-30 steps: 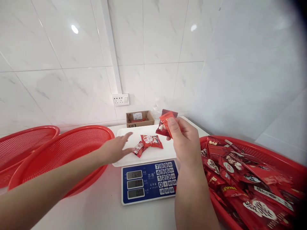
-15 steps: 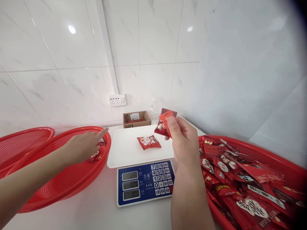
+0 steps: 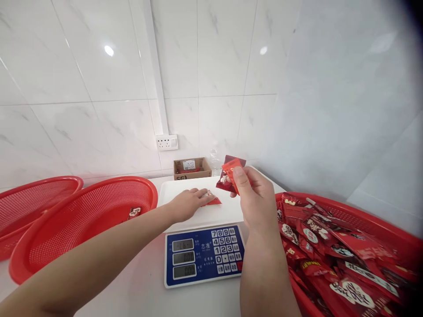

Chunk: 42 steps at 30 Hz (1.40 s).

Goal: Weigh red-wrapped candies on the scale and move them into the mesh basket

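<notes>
My left hand [image 3: 187,203] lies flat over a red packet [image 3: 211,200] on the scale tray [image 3: 172,191], packet poking just beyond its fingers; my right hand [image 3: 254,200] pinches two packets [image 3: 231,172] above, farther off.

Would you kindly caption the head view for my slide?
Left hand on a red packet on the scale tray; right hand holds packets.

Red snack packet [image 3: 211,200] lies flat mid-tray on the white scale tray [image 3: 228,211]; two more red packets [image 3: 231,174] are held upright above its far-right corner.
</notes>
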Available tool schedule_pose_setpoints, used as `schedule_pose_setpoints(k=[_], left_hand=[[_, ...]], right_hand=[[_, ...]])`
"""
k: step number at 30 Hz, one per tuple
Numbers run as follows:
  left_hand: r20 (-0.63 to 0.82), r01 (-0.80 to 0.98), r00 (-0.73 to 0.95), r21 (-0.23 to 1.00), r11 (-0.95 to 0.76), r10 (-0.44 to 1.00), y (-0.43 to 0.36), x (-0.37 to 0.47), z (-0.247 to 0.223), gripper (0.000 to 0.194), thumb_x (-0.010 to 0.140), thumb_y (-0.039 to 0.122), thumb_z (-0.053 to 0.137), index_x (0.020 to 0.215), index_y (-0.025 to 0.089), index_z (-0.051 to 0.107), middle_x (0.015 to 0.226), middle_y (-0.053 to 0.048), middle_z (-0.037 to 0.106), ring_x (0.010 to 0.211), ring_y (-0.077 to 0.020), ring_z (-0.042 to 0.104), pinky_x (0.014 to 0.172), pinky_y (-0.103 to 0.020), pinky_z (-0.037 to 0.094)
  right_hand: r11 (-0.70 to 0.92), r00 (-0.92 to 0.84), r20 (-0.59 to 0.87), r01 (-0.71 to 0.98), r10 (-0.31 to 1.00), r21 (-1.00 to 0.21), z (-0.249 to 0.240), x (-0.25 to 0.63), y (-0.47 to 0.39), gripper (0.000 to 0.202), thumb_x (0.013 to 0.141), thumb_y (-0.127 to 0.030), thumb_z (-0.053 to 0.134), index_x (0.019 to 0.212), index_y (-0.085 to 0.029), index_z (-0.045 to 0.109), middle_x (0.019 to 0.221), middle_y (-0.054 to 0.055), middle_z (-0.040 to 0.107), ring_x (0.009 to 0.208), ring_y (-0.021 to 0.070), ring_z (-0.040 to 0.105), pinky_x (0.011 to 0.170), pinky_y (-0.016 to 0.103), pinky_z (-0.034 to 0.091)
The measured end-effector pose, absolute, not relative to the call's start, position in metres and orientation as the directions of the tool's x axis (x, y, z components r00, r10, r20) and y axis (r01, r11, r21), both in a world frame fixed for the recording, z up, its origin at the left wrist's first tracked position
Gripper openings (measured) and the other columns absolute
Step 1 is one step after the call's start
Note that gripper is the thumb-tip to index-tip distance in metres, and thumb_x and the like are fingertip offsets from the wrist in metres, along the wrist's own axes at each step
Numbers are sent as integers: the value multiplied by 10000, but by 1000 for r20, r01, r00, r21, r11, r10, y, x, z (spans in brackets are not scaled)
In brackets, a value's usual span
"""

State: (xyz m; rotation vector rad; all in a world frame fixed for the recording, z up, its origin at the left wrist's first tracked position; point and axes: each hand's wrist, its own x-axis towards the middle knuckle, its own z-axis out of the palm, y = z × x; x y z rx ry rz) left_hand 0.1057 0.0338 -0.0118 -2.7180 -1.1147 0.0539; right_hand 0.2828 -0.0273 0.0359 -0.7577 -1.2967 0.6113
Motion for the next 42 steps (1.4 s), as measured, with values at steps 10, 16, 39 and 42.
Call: schedule_pose_setpoints(k=[10,16,39,42], left_hand=[[169,943,208,-296,-151,964,-28,-20,27,595,805,43,335,1347,233,489,1328,-121,567,1041,-315,617,760,-409,498],[70,992,105,67,-110,992,-67,-35,6,431,918,413,375,1317,329,514,1264,-27,639,1031,-265,658,814,-360,530],[135,746,613,227,-626,779,-21,85,-27,542,904,433,509,1381,183,445,1489,-148,390,1404,-321,275,1116,-546,296],[120,751,619,198,-630,776,-15,93,-27,545,896,479,498,1334,155,493,1445,-176,446,1371,-356,337,1097,-560,321]], right_hand=[[451,-81,444,129,892,-883,18,267,1,389,872,-539,505,778,-189,644,739,15,647,681,151,628,546,234,435],[376,-350,210,524,913,-764,-1,243,11,343,884,-425,482,663,-195,606,728,25,687,645,166,656,588,257,418],[160,-92,149,822,985,-547,-6,259,26,426,914,-339,422,1291,-179,539,1092,122,709,1034,290,630,816,378,438],[149,-98,123,839,988,-523,-7,263,26,385,905,-354,429,1198,-192,619,1084,127,718,1024,315,635,805,406,443]])
